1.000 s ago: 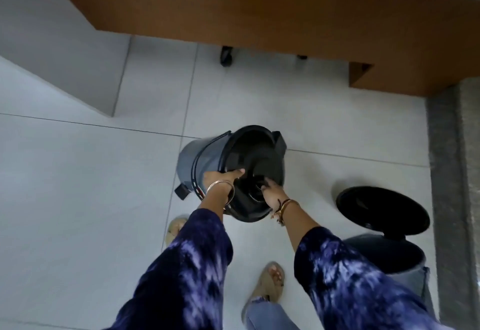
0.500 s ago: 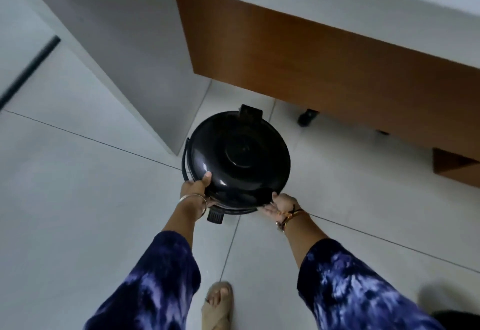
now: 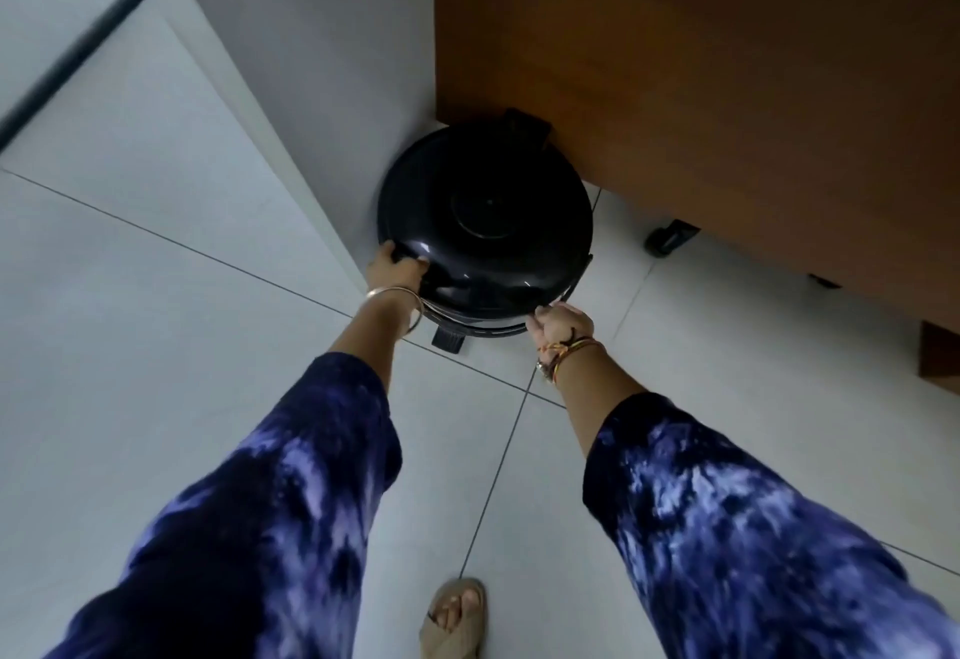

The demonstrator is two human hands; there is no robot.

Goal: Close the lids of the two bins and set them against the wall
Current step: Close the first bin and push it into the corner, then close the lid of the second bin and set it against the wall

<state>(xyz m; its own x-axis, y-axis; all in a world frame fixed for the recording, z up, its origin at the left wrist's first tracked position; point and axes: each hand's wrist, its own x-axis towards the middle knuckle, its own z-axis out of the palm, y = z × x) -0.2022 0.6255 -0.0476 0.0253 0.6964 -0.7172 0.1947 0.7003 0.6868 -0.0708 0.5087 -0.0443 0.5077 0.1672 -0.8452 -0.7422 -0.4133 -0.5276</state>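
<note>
A round bin with its black lid (image 3: 485,217) down stands upright on the floor, tucked into the corner where the grey wall (image 3: 322,87) meets the brown wooden panel (image 3: 701,87). Its foot pedal (image 3: 448,339) points toward me. My left hand (image 3: 395,266) grips the lid's left rim. My right hand (image 3: 558,323) holds the bin's near right rim by the wire handle. The second bin is out of view.
A black caster (image 3: 670,237) sits under the wooden panel to the bin's right. Pale floor tiles (image 3: 156,346) spread to the left and front. My sandalled foot (image 3: 457,617) is at the bottom edge.
The bin was tilted with its lid open a second ago; the lid is now down and the bin has moved forward and left, up to the wall corner. The other bin left the view.
</note>
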